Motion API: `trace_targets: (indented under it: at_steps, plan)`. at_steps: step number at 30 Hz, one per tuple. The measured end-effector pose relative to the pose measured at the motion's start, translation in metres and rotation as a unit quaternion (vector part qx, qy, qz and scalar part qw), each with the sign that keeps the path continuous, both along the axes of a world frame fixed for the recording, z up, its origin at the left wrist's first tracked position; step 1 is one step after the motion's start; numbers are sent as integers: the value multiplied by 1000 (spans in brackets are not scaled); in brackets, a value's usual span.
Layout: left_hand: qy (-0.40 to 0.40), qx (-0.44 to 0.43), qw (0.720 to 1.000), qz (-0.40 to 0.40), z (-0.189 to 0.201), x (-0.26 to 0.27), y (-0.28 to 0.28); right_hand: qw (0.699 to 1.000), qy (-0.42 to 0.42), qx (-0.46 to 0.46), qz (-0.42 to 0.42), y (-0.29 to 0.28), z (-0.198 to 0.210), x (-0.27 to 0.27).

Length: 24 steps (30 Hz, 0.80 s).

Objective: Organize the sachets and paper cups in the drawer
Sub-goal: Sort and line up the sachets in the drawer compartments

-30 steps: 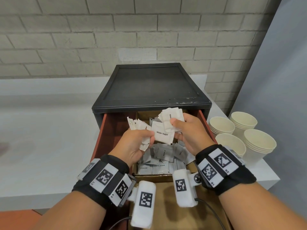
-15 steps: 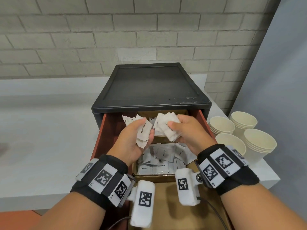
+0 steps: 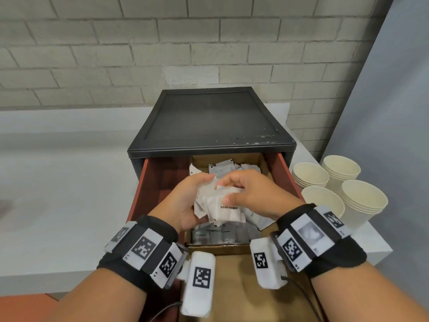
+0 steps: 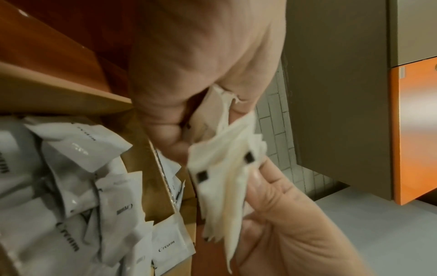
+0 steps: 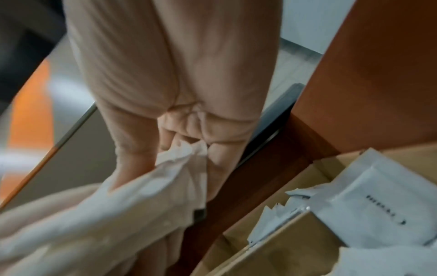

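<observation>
Both hands meet over the open red drawer (image 3: 148,180) and hold one bunch of white sugar sachets (image 3: 220,205) between them. My left hand (image 3: 183,203) cups the bunch from the left, fingers curled round it. My right hand (image 3: 253,194) grips it from the right, thumb on the top sachet. In the left wrist view the sachets (image 4: 227,168) fan out between thumb and fingers. Below lie cream sachets (image 3: 222,235) in a cardboard box (image 3: 216,248); more sachets (image 3: 225,167) fill the back compartment. Stacks of paper cups (image 3: 336,189) stand on the counter right of the drawer.
The drawer belongs to a black cabinet (image 3: 211,119) on a white counter (image 3: 58,182) against a brick wall. A grey panel (image 3: 394,112) rises on the right, close behind the cups. A brown cardboard surface (image 3: 234,287) fills the drawer's front.
The hands have come together and lowered toward the drawer, merging their two handfuls of sachets into one bunch.
</observation>
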<state>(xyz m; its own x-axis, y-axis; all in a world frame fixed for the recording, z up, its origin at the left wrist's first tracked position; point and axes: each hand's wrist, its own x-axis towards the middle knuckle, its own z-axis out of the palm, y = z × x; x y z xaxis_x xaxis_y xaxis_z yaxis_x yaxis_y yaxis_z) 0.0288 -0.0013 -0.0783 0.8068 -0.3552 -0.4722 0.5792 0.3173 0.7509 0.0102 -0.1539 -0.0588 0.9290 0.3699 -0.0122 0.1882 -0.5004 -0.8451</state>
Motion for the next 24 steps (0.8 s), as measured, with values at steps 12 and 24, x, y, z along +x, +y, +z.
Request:
trace_targets:
  at_steps: [12,24]
  plan:
    - [25,-7,998,-64,2,-1,0,991,-58,-115,25,7,-8,0]
    - [-30,-18,997,69,4,0,0,886,166,386,-194,-22,5,12]
